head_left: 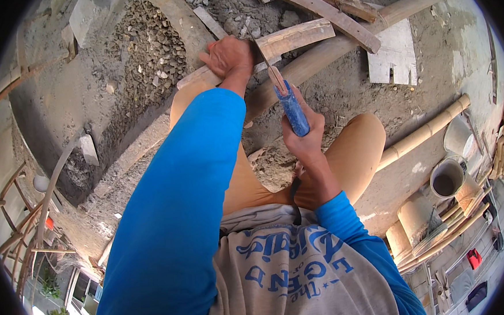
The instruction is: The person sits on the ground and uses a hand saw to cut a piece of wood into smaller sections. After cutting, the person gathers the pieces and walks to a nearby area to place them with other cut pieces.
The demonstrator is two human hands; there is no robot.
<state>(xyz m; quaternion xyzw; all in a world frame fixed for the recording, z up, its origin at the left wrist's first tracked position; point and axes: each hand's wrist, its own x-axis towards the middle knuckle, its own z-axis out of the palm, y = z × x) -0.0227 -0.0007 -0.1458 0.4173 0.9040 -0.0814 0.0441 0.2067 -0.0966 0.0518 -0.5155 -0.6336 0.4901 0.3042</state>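
The right hand (307, 131) closes its grip around a blue-handled saw (290, 106), blade against a brown wooden plank (297, 39) beside a thick round pole (315, 64); the left hand (229, 56) rests on the plank, its closure unclear.

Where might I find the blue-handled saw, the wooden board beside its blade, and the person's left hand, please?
Blue-handled saw (293, 112): head view, on the handle.
Wooden board (299, 38): head view, on the part right of the blade.
Left hand (229, 56): head view, on its back.
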